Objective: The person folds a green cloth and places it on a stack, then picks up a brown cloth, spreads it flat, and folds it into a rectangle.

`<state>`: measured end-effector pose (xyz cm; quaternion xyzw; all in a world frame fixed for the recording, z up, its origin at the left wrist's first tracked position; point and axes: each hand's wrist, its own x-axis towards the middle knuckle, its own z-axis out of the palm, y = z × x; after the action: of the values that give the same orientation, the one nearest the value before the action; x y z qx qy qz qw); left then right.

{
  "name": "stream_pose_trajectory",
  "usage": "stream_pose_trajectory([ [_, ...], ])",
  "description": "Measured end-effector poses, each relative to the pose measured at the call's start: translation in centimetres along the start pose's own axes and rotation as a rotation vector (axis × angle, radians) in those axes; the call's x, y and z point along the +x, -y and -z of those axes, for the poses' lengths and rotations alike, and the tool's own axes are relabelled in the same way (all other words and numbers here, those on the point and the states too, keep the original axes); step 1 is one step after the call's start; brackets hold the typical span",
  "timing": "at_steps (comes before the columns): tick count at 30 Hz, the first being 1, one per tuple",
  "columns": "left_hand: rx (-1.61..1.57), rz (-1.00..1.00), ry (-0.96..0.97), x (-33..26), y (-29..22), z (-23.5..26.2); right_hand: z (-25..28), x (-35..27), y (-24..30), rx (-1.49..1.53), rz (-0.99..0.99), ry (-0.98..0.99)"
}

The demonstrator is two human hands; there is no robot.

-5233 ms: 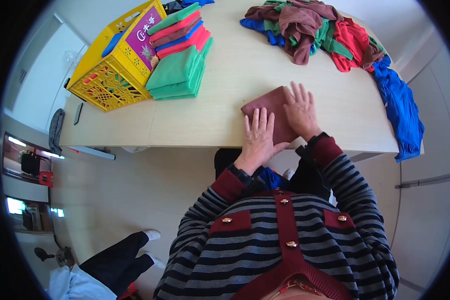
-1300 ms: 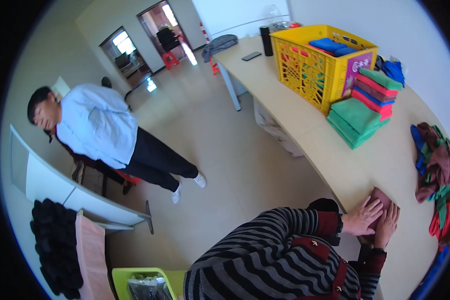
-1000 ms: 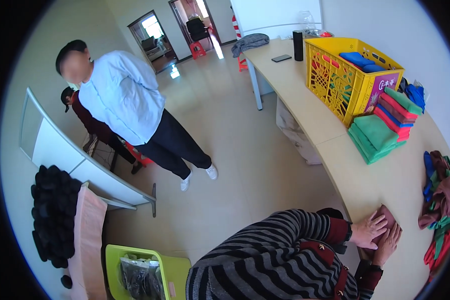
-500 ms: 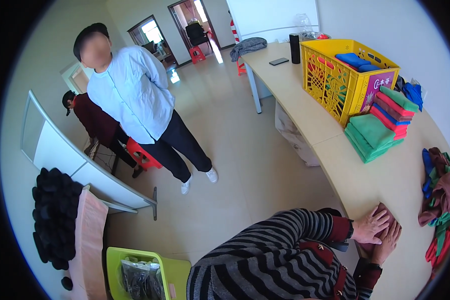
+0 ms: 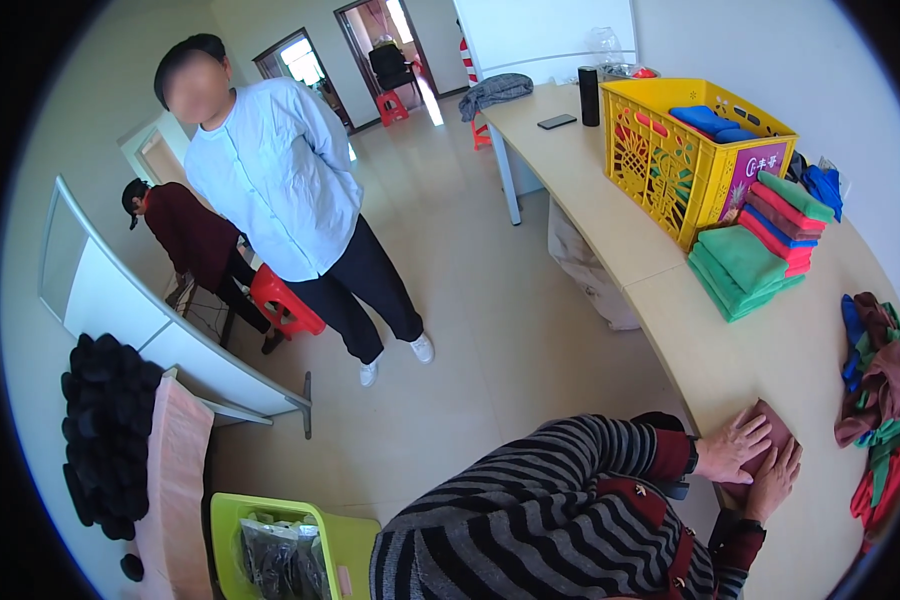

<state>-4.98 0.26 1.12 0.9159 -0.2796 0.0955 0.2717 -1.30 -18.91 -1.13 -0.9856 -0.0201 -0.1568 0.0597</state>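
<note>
A folded maroon cloth (image 5: 776, 424) lies on the table near its front edge. My left hand (image 5: 735, 447) rests flat on it, fingers stretched and slightly spread. Beside it, my right hand (image 5: 773, 481) also lies on the cloth with its fingers extended. Both hands press from above, covering the near part of the cloth. To the right is a loose heap of maroon, green, blue and red cloths (image 5: 885, 370). Farther along the table sits a folded pile of green cloths (image 5: 735, 262) next to a stack of red, blue, maroon and green ones (image 5: 782, 228).
A yellow plastic crate (image 5: 660, 170) with blue cloths stands on the table (image 5: 660, 290), near a black bottle (image 5: 589, 97) and phone (image 5: 557, 121). A person (image 5: 280, 180) in light blue stands left; another bends behind. A green bin (image 5: 350, 540) is at lower left.
My left hand has slid slightly left across the cloth, uncovering more of it. The standing person in light blue has leaned a little to the right.
</note>
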Motion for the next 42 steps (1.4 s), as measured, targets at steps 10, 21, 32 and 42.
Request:
stream_pose_trajectory([
  [10,-0.340,0.099,-0.236,-8.2,-0.9,5.5,3.0,-2.8,1.0,0.176,0.096,0.005],
  [21,-2.014,0.757,0.104,-8.2,4.4,0.3,3.8,-3.0,9.4,0.228,0.292,0.001],
  [32,-1.846,0.603,-0.287,0.7,9.2,16.1,3.7,-5.9,1.4,0.241,0.070,0.005],
  [42,-1.913,0.632,-0.573,19.4,25.2,17.0,3.7,-6.0,1.2,0.054,-0.030,0.071],
])
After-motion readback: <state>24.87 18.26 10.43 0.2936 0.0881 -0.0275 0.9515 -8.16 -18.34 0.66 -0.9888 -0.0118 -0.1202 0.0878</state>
